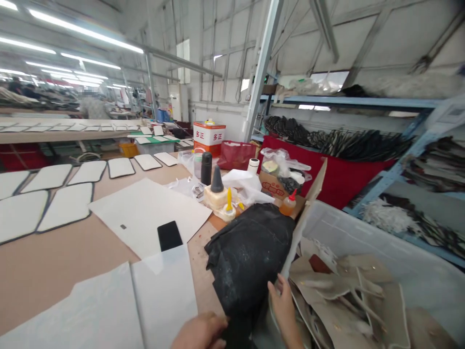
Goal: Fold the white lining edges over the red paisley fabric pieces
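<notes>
At the bottom edge, my left hand (203, 330) has its fingers curled at a dark black piece of material (237, 333), with the fingertips at its left edge. My right hand (283, 305) is to the right of it, thumb and forefinger apart, beside the table's right edge and a thin upright board (303, 228). Whether it touches the board I cannot tell. In front of both hands lies a stack of black leather-like sheets (254, 247), dusty and uneven at the edges.
A clear plastic bin (348, 228) with beige bag pieces (337, 291) stands at the right. White sheets (165, 278), a black phone (169, 236), a cone-topped block (217, 189), a yellow brush (229, 199) and a glue bottle (288, 203) are on the table. White panels (69, 206) lie left.
</notes>
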Motion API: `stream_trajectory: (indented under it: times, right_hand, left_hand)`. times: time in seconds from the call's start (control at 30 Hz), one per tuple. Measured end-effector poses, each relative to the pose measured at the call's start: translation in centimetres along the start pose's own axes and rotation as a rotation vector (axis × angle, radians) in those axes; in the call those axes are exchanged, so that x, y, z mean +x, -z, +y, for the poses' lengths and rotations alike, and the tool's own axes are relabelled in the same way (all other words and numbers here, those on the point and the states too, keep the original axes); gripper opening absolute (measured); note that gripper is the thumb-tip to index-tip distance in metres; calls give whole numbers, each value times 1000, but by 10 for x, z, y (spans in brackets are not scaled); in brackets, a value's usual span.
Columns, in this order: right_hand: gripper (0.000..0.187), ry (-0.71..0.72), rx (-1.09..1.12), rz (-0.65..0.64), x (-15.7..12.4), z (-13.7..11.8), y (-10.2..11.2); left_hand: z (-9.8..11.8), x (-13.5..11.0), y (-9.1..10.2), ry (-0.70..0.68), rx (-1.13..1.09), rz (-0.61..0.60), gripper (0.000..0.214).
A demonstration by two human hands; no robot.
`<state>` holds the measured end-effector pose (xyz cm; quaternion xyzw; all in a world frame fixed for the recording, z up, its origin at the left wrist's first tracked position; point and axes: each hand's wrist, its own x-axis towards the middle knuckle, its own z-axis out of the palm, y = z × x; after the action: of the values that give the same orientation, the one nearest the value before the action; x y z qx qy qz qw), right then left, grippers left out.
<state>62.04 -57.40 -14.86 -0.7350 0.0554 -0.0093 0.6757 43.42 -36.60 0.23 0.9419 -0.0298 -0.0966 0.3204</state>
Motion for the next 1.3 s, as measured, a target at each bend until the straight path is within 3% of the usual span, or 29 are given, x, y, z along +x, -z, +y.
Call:
stream_trajectory:
  times: [0.07,0.13,0.2,0.23,0.33,0.47,0.53,0.7,0.9,1.0,1.1,1.2,1.3]
  right_hand:
    - [60,-286,179,-89,-11,7,1]
    - [62,-496,350,-325,-16,6,-4]
    - [63,-602,474,-522,-16,1,-12]
    - [61,-630,509,-559,-15,-2,-17]
    - [54,-604,554,-508,-11,-9,-27]
    - [49,-427,570,-351,-8,-16,-26]
    - [48,-426,578,-346,-7,-20,-23]
    - [48,-496,671,-432,-10,-29,-14]
    - [48,-464,716,-430,-14,-37,-19]
    - [46,-400,704,-376,-11,-40,-23]
    - [40,-389,706,-331,-8,-43,-26]
    - [39,-450,730,-316,-8,-46,-30]
    - [43,-438,751,-343,-10,-48,-29]
  left_hand:
    - [7,16,0,1,2,-32,23]
    - [11,31,0,3,-15,-30,22]
    - [7,48,6,6,-19,17,22]
    - [1,58,12,13,-6,52,23]
    - [-30,90,40,51,127,187,26]
    - [-87,130,77,331,520,356,36]
    - [-116,147,87,392,681,437,46]
    - [-165,167,100,457,779,391,54]
    - [-187,163,123,519,762,339,50]
    - [-192,162,133,559,711,329,49]
    - [-183,172,131,556,691,349,50]
    - [-153,192,117,451,675,387,52]
    - [-115,216,96,282,613,344,50]
